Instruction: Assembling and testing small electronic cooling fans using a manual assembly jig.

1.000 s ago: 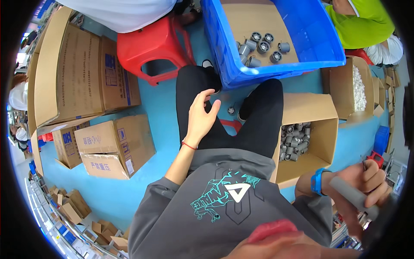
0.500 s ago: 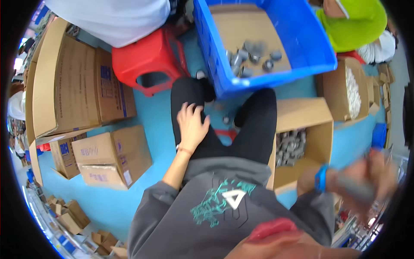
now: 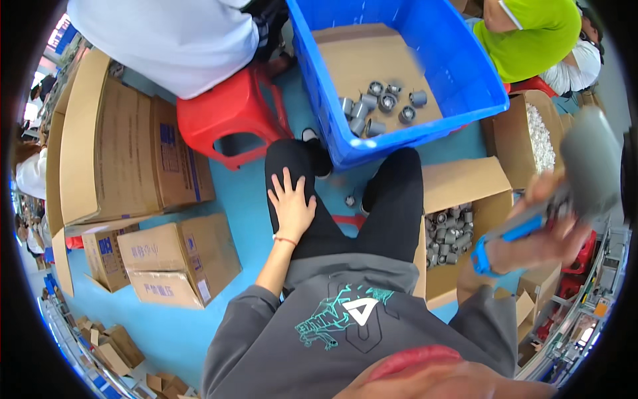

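My left hand (image 3: 293, 207) lies flat on my left thigh, its fingers spread and holding nothing. At the right, my right hand (image 3: 548, 233) is raised, with its fingers closed round a grey cylindrical part (image 3: 590, 163) close to the camera. The part is smooth and tilted; its exact kind is unclear. A blue wristband (image 3: 483, 258) is on that wrist. Below it stands an open cardboard box (image 3: 460, 181) with many small grey cylindrical parts (image 3: 449, 229) in it. Ahead of my knees, a blue bin (image 3: 412, 133) with a cardboard lining holds several similar grey parts (image 3: 387, 102).
A red stool (image 3: 229, 120) with a seated person in white is at the front left. Large cardboard boxes (image 3: 109, 139) stand at the left. A person in a green top (image 3: 535, 43) sits at the far right, near a box of white pieces (image 3: 539, 136).
My right hand has risen with the grey part, which now shows larger and nearer the camera. My left hand stays on the thigh, its fingers flatter and more spread.
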A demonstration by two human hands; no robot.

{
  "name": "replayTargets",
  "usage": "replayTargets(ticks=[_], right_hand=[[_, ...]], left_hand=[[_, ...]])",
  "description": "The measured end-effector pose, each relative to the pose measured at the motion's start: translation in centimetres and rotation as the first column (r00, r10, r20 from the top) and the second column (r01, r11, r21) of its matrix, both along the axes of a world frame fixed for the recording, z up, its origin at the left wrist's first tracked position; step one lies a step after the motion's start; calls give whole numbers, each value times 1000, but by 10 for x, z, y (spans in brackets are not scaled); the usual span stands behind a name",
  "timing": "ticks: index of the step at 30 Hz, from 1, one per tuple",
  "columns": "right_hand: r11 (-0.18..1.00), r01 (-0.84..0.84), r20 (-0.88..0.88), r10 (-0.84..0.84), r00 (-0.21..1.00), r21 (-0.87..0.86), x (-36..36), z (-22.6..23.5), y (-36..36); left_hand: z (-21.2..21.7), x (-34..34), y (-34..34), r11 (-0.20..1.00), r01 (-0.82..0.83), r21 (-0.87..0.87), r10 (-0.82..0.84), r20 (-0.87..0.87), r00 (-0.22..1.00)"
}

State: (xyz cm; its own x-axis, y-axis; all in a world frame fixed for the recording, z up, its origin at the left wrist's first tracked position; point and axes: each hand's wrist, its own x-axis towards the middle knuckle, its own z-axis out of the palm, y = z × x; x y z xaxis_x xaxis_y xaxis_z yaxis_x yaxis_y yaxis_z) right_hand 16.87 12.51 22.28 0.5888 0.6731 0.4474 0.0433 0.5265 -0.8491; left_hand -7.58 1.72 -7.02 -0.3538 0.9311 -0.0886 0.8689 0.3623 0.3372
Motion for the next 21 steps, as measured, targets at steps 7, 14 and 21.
replayTargets(ticks=[7,14,21], right_hand=[[963,-193,-67,208,976,188,-2,15,-7],[498,-214,-26,430,902,840,82,0,-38],[711,-255,158,201,967,655,34,-18,12]], left_hand=[[6,3,6,994,24,-110,-24,1,1000],[1,11,7,999,36,4,-36,-93,995],[-5,10,2,999,2,36,0,-65,998]])
